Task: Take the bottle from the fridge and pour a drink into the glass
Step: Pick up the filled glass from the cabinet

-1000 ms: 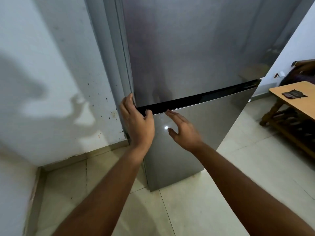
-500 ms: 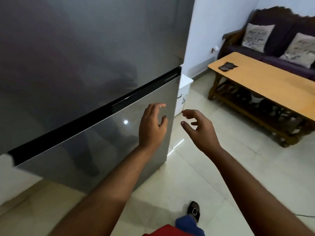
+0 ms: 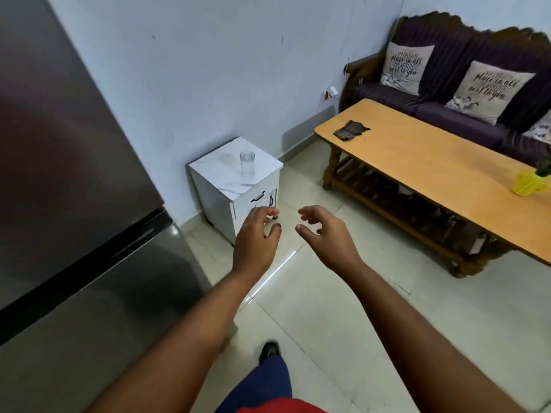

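Note:
The grey fridge (image 3: 68, 180) fills the left of the view, both doors closed, a black gap between them. No bottle is visible. A clear empty glass (image 3: 247, 163) stands upright on a small white cabinet (image 3: 226, 174) to the right of the fridge, against the wall. My left hand (image 3: 256, 236) hovers in front of the cabinet, fingers loosely curled and apart, holding nothing. My right hand (image 3: 326, 234) is beside it over the floor, also empty with fingers spread. Neither hand touches the fridge.
A long wooden coffee table (image 3: 441, 171) stands at the right with a dark cloth (image 3: 350, 131) and a yellow pot (image 3: 529, 181) on it. Behind it is a dark sofa (image 3: 477, 84) with cushions. Pale floor tiles (image 3: 343, 308) lie between fridge and table.
The view has swung right from the fridge front to the room. Both hands have come off the fridge door and now hang in the air; the cabinet and glass came into sight.

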